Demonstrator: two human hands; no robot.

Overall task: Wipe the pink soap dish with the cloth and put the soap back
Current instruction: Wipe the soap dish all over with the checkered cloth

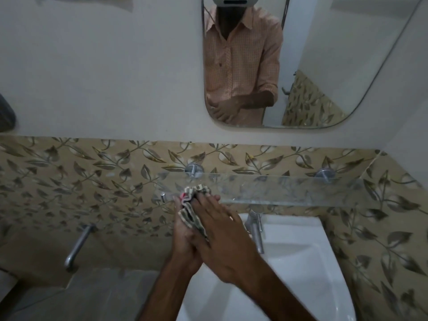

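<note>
Both hands meet in front of the left end of the glass shelf [289, 189]. My left hand [184, 239] is underneath and holds the pink soap dish [184, 196], of which only a small pink edge shows. A striped beige-and-brown cloth [192, 218] is wrapped over the dish. My right hand [220, 237] lies on top, its fingers pressing the cloth against the dish. The soap is not visible.
A white washbasin [301, 262] with a chrome tap [256, 230] sits below right. Another chrome tap [77, 246] juts from the leaf-patterned tiles at left. A mirror [324, 66] above reflects the person.
</note>
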